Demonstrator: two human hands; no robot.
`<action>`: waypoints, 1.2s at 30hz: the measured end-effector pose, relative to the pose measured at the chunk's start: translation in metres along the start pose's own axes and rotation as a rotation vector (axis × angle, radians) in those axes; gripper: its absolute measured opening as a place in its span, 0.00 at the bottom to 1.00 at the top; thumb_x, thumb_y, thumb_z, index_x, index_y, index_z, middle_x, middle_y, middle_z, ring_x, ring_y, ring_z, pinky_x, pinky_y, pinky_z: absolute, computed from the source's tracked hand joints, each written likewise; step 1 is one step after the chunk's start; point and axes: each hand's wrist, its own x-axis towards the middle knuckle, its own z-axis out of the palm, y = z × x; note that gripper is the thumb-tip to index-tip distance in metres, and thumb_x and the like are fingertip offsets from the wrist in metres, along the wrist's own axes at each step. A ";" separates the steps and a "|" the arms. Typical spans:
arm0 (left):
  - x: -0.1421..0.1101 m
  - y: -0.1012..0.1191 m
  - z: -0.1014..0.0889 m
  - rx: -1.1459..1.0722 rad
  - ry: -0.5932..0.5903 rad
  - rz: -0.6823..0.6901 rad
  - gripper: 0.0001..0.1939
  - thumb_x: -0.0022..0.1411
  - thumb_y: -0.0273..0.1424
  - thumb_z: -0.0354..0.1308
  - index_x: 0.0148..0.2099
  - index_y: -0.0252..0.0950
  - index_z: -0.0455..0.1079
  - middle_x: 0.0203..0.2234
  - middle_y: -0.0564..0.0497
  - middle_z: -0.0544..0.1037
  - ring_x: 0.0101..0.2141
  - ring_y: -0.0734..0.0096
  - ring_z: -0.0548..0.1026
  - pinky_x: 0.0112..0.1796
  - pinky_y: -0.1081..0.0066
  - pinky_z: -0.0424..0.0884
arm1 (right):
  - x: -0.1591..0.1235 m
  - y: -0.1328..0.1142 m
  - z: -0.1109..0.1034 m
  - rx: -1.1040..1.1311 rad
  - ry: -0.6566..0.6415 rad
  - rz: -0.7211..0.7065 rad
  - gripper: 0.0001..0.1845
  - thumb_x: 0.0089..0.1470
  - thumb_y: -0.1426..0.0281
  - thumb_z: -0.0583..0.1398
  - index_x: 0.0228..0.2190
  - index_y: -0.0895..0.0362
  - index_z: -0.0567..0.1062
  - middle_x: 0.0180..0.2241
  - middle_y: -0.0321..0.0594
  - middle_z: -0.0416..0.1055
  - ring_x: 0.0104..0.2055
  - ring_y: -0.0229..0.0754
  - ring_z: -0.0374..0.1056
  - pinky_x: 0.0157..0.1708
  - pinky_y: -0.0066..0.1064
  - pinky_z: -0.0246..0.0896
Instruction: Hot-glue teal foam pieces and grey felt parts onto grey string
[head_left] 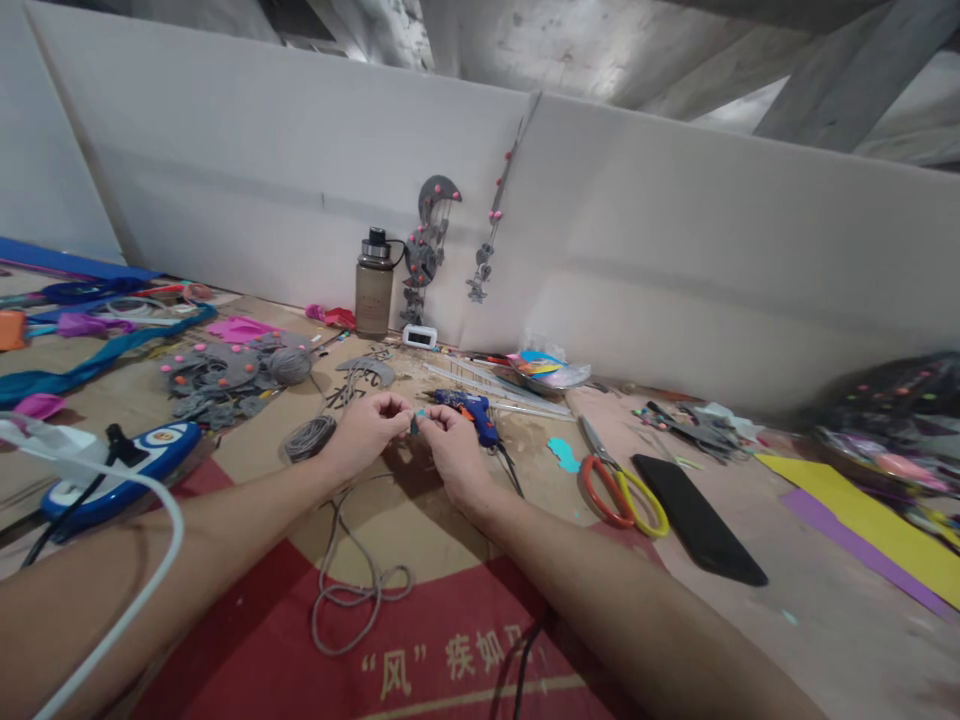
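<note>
My left hand [367,430] and my right hand [459,460] meet over the middle of the table, fingertips pinched. Between them is a small grey-teal piece [414,425], too small to make out clearly. Grey cord [362,600] lies in loops below the hands, one strand running up toward them. A wound hank of the same cord [310,438] rests beside my left hand. Just behind my right hand lies a blue hot glue gun [480,412]. To its right are a turquoise scrap [563,455] and scissors [619,490] with one orange and one yellow handle.
A black phone [697,520] lies right of the scissors. At the left are a blue power strip [127,475] and grey pinned pieces [225,370]. A bottle [373,290] stands by the white panel [637,220], where grey ornaments [424,250] hang. A white cable crosses my left forearm.
</note>
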 end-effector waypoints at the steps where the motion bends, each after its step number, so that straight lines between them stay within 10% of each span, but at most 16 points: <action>1: -0.001 0.001 0.000 -0.003 0.004 -0.006 0.07 0.49 0.32 0.56 0.29 0.34 0.69 0.17 0.56 0.69 0.17 0.79 0.63 0.19 0.77 0.57 | 0.000 0.000 0.000 0.008 -0.004 0.006 0.12 0.41 0.61 0.59 0.25 0.57 0.70 0.18 0.28 0.57 0.20 0.31 0.47 0.20 0.25 0.42; 36: -0.004 0.004 0.010 -0.343 0.016 -0.157 0.13 0.48 0.37 0.64 0.34 0.34 0.73 0.19 0.55 0.72 0.16 0.83 0.63 0.16 0.78 0.55 | -0.004 -0.004 -0.007 0.109 0.001 -0.016 0.12 0.45 0.61 0.60 0.28 0.57 0.70 0.20 0.28 0.57 0.20 0.30 0.46 0.19 0.25 0.43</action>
